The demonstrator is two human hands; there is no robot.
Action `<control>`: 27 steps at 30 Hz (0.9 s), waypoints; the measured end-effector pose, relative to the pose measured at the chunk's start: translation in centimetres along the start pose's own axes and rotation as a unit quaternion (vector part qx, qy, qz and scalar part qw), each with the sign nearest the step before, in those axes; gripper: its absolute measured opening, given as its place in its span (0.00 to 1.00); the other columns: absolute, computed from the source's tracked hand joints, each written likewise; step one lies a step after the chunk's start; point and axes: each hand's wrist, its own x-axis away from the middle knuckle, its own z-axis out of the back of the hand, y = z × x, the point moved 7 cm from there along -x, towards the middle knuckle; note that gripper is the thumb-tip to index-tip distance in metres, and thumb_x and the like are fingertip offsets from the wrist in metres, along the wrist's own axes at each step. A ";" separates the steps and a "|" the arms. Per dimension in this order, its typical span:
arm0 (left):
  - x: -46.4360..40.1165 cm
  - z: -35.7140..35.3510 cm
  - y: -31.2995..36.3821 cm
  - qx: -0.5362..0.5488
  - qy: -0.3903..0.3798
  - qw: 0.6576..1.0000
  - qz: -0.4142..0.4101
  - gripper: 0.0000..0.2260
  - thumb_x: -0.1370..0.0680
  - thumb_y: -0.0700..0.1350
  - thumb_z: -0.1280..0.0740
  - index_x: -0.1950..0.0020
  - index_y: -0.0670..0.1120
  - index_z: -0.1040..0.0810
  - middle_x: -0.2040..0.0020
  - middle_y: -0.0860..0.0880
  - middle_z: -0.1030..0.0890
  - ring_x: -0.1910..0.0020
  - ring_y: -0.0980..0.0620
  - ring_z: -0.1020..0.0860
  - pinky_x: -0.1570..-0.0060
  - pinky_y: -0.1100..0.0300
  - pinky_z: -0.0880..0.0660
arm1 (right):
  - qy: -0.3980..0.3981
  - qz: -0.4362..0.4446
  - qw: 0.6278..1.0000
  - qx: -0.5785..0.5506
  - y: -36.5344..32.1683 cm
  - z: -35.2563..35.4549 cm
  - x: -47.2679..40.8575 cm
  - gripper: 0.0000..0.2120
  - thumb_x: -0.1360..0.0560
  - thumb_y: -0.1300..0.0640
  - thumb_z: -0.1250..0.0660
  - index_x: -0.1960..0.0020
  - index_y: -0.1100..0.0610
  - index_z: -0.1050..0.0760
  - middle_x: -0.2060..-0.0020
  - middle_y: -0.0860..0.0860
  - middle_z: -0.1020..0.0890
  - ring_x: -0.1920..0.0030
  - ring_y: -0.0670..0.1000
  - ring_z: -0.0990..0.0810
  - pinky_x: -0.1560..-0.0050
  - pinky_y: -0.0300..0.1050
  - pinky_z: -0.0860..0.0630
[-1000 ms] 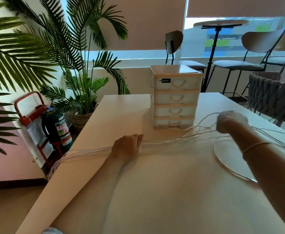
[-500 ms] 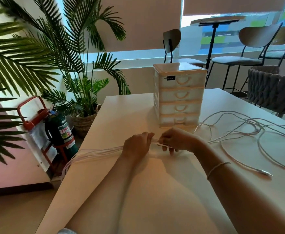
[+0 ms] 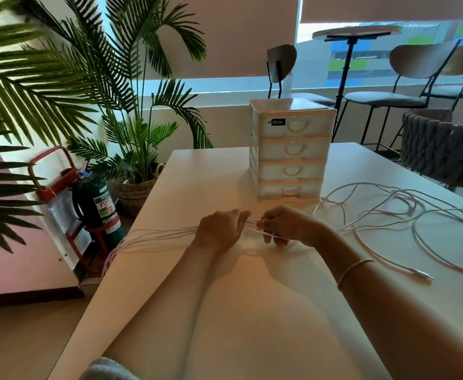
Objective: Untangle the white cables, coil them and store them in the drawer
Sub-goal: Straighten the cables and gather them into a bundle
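Note:
Several white cables lie in loose, tangled loops on the right half of the white table. A bundle of their strands runs left across the table and hangs over its left edge. My left hand grips that bundle, and my right hand pinches the same strands close beside it. A small cream drawer unit with several shut drawers stands just behind my hands. One cable plug rests on the table at the right.
Palm plants and a green fire extinguisher in a red stand are off the table's left side. A grey woven chair stands at the right, with stools and a high round table by the window behind.
My right hand let the raised loops fall onto the table and came left to the bundle beside my left hand. The left hand kept its grip.

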 end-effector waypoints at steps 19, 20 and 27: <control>1.3 1.0 -0.4 0.008 0.023 1.000 0.013 0.20 0.18 0.53 0.50 0.40 0.44 0.25 0.46 0.41 0.19 0.46 0.39 0.23 0.51 0.53 0.29 | 0.016 0.032 0.995 0.089 -1.4 -0.2 1.4 0.13 0.21 0.55 0.42 0.61 0.55 0.25 0.70 0.48 0.22 0.75 0.43 0.33 0.75 0.33 0.36; 1.3 0.8 -0.4 0.008 0.023 1.000 0.018 0.20 0.18 0.53 0.51 0.40 0.44 0.26 0.46 0.41 0.19 0.46 0.39 0.23 0.50 0.53 0.29 | 0.006 0.026 0.995 0.098 -1.3 -0.6 1.5 0.13 0.21 0.55 0.42 0.62 0.55 0.25 0.71 0.48 0.23 0.76 0.43 0.33 0.75 0.33 0.37; 1.6 0.9 -0.4 -0.006 0.020 1.000 0.011 0.20 0.18 0.54 0.50 0.38 0.45 0.26 0.45 0.41 0.20 0.45 0.39 0.23 0.49 0.52 0.29 | 0.028 0.017 0.998 0.059 -1.3 -0.4 1.7 0.15 0.20 0.53 0.43 0.62 0.55 0.24 0.71 0.49 0.30 0.73 0.44 0.36 0.76 0.31 0.39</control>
